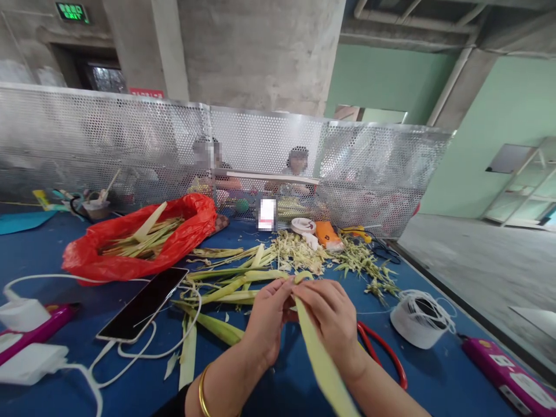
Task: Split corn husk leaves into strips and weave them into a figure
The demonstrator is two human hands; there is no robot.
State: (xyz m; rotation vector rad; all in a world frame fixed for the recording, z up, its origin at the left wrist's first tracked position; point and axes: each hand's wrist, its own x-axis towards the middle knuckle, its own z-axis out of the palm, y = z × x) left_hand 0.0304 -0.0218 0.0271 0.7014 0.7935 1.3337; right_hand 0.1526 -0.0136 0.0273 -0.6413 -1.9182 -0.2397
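Near the middle of the view, my left hand (270,313) and my right hand (330,315) meet, fingertips pinched together on a pale green leaf strip (319,359). The strip's long end hangs down toward the bottom edge, in front of my right wrist. A small folded or curled part of it shows above the fingertips. Both hands are closed. More green leaf strips (230,284) lie to the left of my left hand, on the blue table (286,385). Just beyond the hands is a pile of pale shredded pieces (293,252).
A red plastic bag (104,269) of strips and a phone (143,307) with white cables lie left. At right are a white cord roll (419,318), red-handled scissors (386,347) and a purple power strip (506,370). People sit behind a perforated metal screen (264,139).
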